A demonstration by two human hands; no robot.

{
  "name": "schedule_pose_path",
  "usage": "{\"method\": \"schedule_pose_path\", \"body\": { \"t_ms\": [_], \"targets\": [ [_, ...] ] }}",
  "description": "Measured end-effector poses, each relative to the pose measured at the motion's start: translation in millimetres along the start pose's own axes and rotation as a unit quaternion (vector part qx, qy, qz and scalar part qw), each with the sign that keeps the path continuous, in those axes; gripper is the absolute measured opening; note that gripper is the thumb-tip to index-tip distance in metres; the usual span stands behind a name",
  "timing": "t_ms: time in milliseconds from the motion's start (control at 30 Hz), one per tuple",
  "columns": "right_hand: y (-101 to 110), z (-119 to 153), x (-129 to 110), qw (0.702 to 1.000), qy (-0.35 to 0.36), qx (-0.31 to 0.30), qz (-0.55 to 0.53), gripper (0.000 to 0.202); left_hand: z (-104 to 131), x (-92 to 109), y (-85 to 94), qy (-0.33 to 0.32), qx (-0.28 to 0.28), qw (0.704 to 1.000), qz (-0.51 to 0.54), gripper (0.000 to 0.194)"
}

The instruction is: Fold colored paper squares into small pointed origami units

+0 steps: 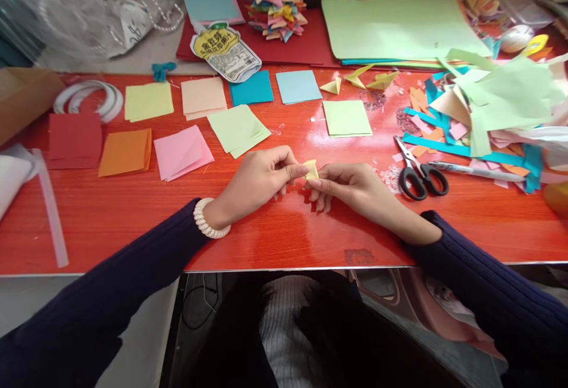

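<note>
A small folded piece of yellow paper (311, 170) is pinched between my two hands above the red table (284, 234). My left hand (264, 180) grips its left side between thumb and forefinger. On its lower right side, the thumb and fingers of my right hand (350, 187) are closed on it. Three folded yellow paper pieces (355, 77) lie farther back, behind a stack of light green squares (347, 119). Another light green stack (238, 130) lies slightly fanned out beyond my left hand.
Black-handled scissors (421, 172) and a pen (477, 171) lie right of my right hand, beside heaped paper scraps (510, 98). Pink (183, 152), orange (125, 152) and red squares (74, 141) sit at left. A colourful folded-paper model (277, 9) stands at the back.
</note>
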State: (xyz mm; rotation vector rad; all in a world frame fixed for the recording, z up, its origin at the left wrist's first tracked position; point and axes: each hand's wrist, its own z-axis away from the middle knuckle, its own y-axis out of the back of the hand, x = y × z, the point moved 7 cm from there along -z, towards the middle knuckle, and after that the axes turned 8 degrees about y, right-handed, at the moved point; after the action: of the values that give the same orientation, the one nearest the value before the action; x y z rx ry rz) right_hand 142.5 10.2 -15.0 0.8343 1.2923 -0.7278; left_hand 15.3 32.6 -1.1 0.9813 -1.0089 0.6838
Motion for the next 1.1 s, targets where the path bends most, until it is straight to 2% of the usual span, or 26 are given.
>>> {"method": "schedule_pose_path", "body": {
  "t_ms": [200, 333, 400, 467, 567, 667, 733, 800, 867, 933, 1000, 1100],
  "targets": [
    [0, -1, 1, 1.000, -0.003, -0.004, -0.011, 0.031, 0, 0, -2.5, 0.004, -0.024, 0.999, 0.032, 0.033],
    [-6, 0, 2, 1.000, -0.009, -0.011, -0.011, 0.032, 0, 3, 0.3, -0.018, 0.009, 1.000, -0.013, 0.036],
    [-1, 0, -1, 1.000, -0.004, 0.001, -0.003, 0.032, -1, 3, 1.3, -0.017, 0.018, 1.000, -0.009, 0.035],
    [21, -3, -8, 0.998, 0.021, 0.047, 0.032, 0.030, -4, 1, 6.2, -0.013, 0.047, 0.999, 0.014, 0.034],
    [88, -11, -24, 0.966, 0.076, 0.195, 0.154, 0.026, -7, -2, 17.9, -0.016, 0.115, 0.992, 0.056, 0.034],
    [145, -31, -26, 0.922, 0.054, 0.222, 0.314, 0.025, -9, -4, 22.1, -0.014, 0.134, 0.988, 0.078, 0.034],
    [166, -47, -21, 0.904, 0.034, 0.200, 0.376, 0.026, -10, -4, 22.1, -0.012, 0.133, 0.988, 0.080, 0.035],
    [174, -59, -14, 0.907, 0.030, 0.191, 0.375, 0.024, -9, -4, 22.1, -0.011, 0.135, 0.988, 0.076, 0.036],
    [171, -66, -6, 0.917, 0.029, 0.183, 0.354, 0.013, -8, -3, 21.9, -0.010, 0.135, 0.988, 0.071, 0.037],
    [167, -69, -1, 0.922, 0.042, 0.193, 0.334, 0.018, -7, -2, 20.9, -0.009, 0.130, 0.989, 0.068, 0.037],
    [165, -71, 2, 0.907, 0.054, 0.220, 0.356, 0.020, -7, -2, 19.9, -0.012, 0.127, 0.990, 0.063, 0.037],
    [165, -76, 3, 0.858, 0.058, 0.248, 0.446, 0.015, -8, -1, 18.7, -0.015, 0.123, 0.991, 0.054, 0.037]
  ]
}}
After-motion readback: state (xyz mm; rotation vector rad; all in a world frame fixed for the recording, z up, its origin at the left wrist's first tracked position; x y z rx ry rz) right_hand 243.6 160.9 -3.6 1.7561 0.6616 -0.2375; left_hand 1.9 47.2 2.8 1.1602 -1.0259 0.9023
